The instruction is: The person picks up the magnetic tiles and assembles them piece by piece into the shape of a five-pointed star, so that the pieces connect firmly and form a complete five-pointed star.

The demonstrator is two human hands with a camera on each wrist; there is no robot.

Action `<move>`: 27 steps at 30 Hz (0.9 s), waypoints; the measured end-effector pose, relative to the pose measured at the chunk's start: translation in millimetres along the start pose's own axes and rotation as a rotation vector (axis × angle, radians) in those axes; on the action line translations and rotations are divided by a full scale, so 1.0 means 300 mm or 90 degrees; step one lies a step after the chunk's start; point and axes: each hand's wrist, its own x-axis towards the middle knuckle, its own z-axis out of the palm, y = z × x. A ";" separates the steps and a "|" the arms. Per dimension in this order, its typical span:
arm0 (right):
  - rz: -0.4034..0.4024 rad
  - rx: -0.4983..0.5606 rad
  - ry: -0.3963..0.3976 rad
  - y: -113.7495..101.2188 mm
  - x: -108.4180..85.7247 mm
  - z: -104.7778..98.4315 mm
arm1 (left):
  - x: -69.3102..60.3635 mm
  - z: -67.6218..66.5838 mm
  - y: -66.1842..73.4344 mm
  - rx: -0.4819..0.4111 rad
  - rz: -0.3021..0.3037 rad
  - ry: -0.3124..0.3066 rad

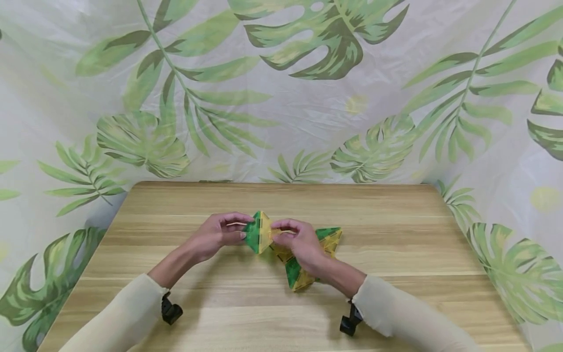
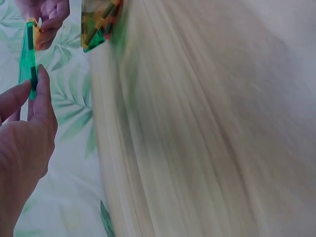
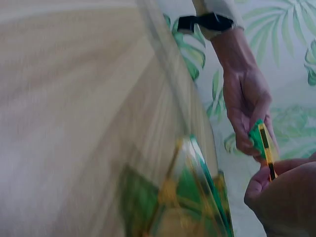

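My left hand (image 1: 213, 238) pinches a translucent green triangular magnetic tile (image 1: 252, 233) between thumb and fingers. Edge to edge with it is a yellow triangular magnetic tile (image 1: 265, 232), whose right corner my right hand (image 1: 306, 246) pinches. In the left wrist view the green tile (image 2: 27, 61) is seen nearly edge-on, held above the table. Under and beside the right hand, a pointed structure of green and yellow magnetic tiles (image 1: 329, 238) rests on the table, partly hidden by that hand. Its raised points show in the right wrist view, blurred (image 3: 190, 182).
The wooden table (image 1: 211, 293) reaches back to a leaf-printed cloth (image 1: 303, 112) that hangs behind and along both sides. Black camera mounts sit on the left wrist (image 1: 170, 309) and the right wrist (image 1: 351, 320), just below the sleeve cuffs.
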 end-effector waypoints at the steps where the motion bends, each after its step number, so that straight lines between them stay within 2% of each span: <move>1: 0.000 -0.001 -0.008 -0.005 0.007 -0.020 | 0.013 0.011 0.002 -0.006 0.003 0.002; 9: 0.012 0.024 -0.066 -0.036 0.071 -0.174 | 0.132 0.091 0.009 -0.017 0.018 0.009; 14: 0.018 0.012 -0.103 -0.037 0.110 -0.265 | 0.214 0.134 0.001 -0.003 0.021 0.008; 22: 0.013 -0.072 -0.136 -0.022 0.163 -0.377 | 0.296 0.186 -0.023 -0.001 0.013 -0.005; 27: -0.006 -0.140 -0.158 -0.022 0.189 -0.416 | 0.327 0.214 -0.038 -0.035 0.009 -0.008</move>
